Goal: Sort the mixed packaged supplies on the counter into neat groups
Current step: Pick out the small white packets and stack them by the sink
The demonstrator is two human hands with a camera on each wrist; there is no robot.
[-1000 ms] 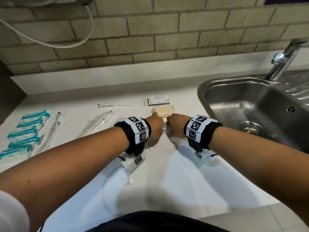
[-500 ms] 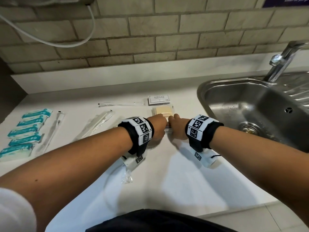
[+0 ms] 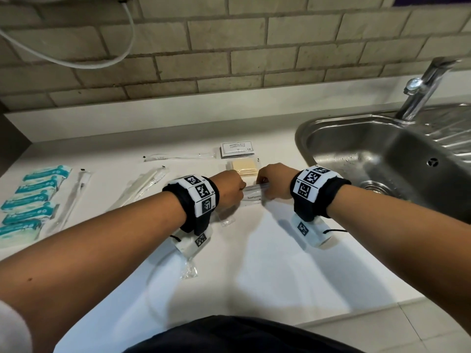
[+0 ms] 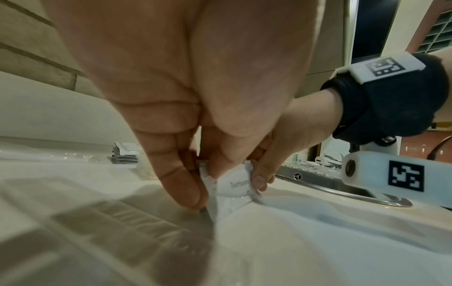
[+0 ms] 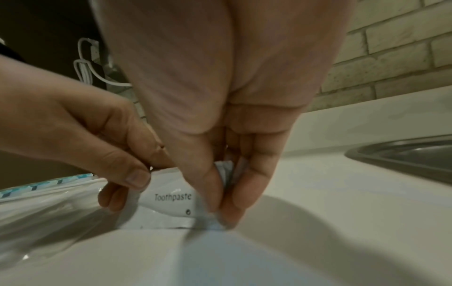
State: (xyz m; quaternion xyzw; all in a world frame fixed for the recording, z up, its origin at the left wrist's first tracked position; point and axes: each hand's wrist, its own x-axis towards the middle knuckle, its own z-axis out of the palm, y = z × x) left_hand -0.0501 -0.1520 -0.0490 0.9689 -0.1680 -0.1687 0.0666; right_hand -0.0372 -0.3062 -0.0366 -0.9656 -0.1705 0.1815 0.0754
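Pinching a white toothpaste sachet (image 5: 168,203) (clear wrapper) on the counter (image 3: 254,263), left hand (image 3: 228,184) and right hand (image 3: 274,180) fingers at either end.

The white surface (image 3: 254,263) holds blue packs (image 3: 30,197) in a row, wrapped toothbrushes (image 3: 142,186), shampoo packets (image 3: 237,149), a yellow soap (image 3: 246,168) and a toothpaste pack (image 3: 253,197).

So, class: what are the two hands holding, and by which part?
One small white toothpaste packet: left hand pinches its left end, right hand its right end.
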